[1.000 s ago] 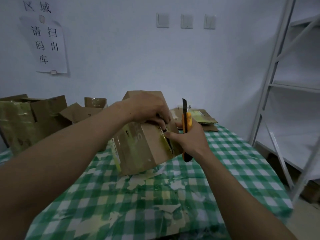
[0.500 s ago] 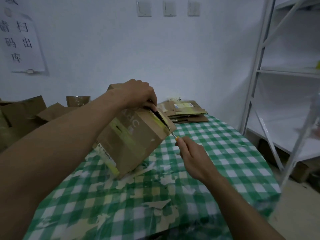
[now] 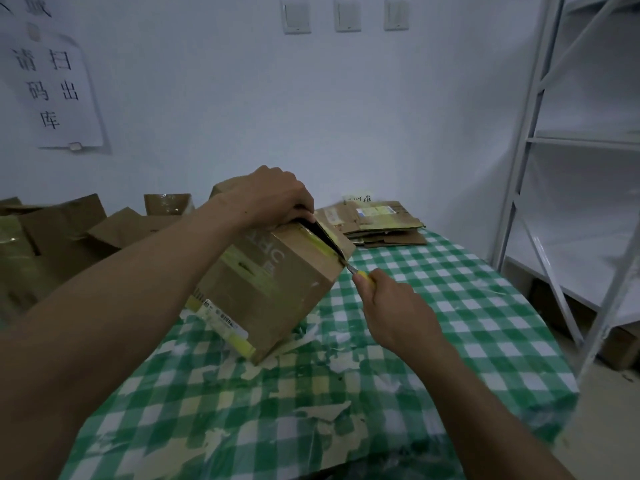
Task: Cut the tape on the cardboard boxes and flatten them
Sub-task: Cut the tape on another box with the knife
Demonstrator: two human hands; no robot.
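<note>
A brown cardboard box (image 3: pixel 277 289) with yellowish tape leans tilted on the green checked table (image 3: pixel 450 306). My left hand (image 3: pixel 277 195) grips its upper edge, fingers curled over a flap beside a dark open slit. My right hand (image 3: pixel 394 306) holds a yellow utility knife (image 3: pixel 363 273); the blade tip meets the box's right corner at the end of the slit. Most of the knife handle is hidden in my fist.
A stack of flattened boxes (image 3: pixel 377 223) lies at the table's far side. Several unflattened boxes (image 3: pixel 52 244) crowd the left. A white metal shelf rack (image 3: pixel 571 168) stands to the right. Tape scraps (image 3: pixel 322 414) litter the cloth near me.
The knife went from upright beside the box to blade in the taped seam, which now gapes open. The box has tipped over further.
</note>
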